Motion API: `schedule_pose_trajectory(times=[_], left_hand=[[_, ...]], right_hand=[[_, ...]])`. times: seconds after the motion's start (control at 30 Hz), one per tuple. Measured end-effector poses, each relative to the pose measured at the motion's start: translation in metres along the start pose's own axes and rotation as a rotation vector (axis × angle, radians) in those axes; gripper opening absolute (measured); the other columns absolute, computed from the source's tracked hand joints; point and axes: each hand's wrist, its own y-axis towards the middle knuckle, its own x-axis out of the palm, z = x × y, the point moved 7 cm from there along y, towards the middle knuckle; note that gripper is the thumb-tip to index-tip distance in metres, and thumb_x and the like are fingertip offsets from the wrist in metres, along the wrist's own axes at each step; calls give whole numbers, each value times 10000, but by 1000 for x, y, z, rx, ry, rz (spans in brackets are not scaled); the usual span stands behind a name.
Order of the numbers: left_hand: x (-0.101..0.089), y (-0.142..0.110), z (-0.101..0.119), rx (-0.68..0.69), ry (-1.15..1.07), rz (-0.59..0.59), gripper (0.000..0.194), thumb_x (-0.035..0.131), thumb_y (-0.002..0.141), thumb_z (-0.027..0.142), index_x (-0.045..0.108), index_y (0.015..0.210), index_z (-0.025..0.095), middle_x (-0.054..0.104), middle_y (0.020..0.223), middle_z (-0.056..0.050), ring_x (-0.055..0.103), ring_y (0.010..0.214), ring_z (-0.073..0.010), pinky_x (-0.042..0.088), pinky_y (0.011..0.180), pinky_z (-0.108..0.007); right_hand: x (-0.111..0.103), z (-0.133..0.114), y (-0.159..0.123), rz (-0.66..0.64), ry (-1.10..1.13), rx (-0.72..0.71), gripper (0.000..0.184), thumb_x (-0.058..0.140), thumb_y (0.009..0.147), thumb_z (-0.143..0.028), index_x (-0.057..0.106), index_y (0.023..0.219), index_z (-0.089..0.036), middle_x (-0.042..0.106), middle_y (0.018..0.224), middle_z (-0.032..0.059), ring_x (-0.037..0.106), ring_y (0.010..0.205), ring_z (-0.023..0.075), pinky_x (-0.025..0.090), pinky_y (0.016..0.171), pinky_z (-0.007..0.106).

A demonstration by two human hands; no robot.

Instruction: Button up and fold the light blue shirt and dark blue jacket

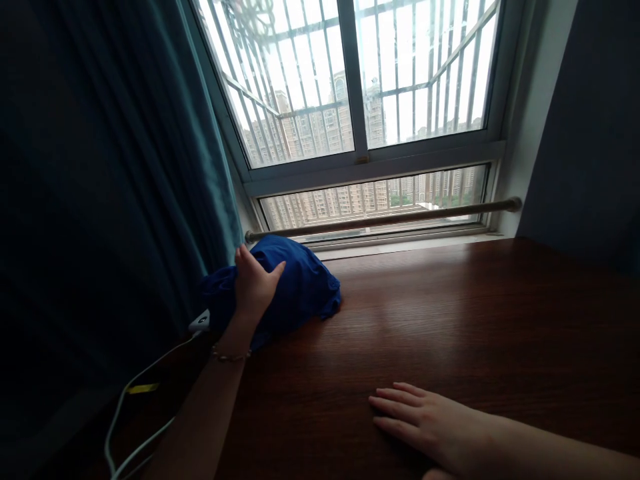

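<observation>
On the left of the wooden surface (400, 333) lies a bunched heap of blue fabric (300, 287), close to the curtain and the window. My left hand (254, 283) is over its left part, thumb stretched out to the right and apart from the fingers. The fingertips bend away from me and are partly hidden; no fold of fabric shows pinched between thumb and fingers. A bracelet (230, 356) circles the left wrist. Lower right, my right hand (420, 417) rests palm down on the wood, its fingers spread and nothing in them.
A blue-green curtain (200, 133) hangs at the left. Beyond the surface are a barred window (358, 87) and a horizontal rail (390, 221). A white socket block (201, 321), white cables (120, 400) and a yellow tag (143, 388) lie at the lower left.
</observation>
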Motion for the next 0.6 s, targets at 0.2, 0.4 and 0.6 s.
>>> schedule_pose_trajectory(times=[0.2, 0.4, 0.6], left_hand=[[-34, 12, -49, -123, 544, -50, 389, 615, 639, 489, 577, 779, 128, 621, 730, -136, 581, 868, -297, 392, 710, -368], [-5, -4, 16, -15, 940, -178, 310, 346, 839, 334, 579, 793, 134, 583, 868, -110, 578, 791, -253, 395, 658, -331], [79, -85, 108, 286, 582, -453, 284, 318, 863, 270, 567, 772, 168, 551, 884, -76, 561, 738, -167, 409, 642, -255]], right_hand=[[-1, 4, -3, 46, 60, -21, 676, 478, 785, -415, 225, 1359, -163, 218, 1394, 134, 178, 1280, 281, 173, 1042, 475], [2, 6, -2, 82, 67, -6, 641, 478, 792, -370, 239, 1356, -180, 229, 1395, 114, 181, 1284, 259, 157, 1053, 457], [-4, -2, 2, 16, 27, 8, 659, 494, 776, -374, 261, 1347, -144, 263, 1372, 153, 222, 1263, 298, 199, 1027, 495]])
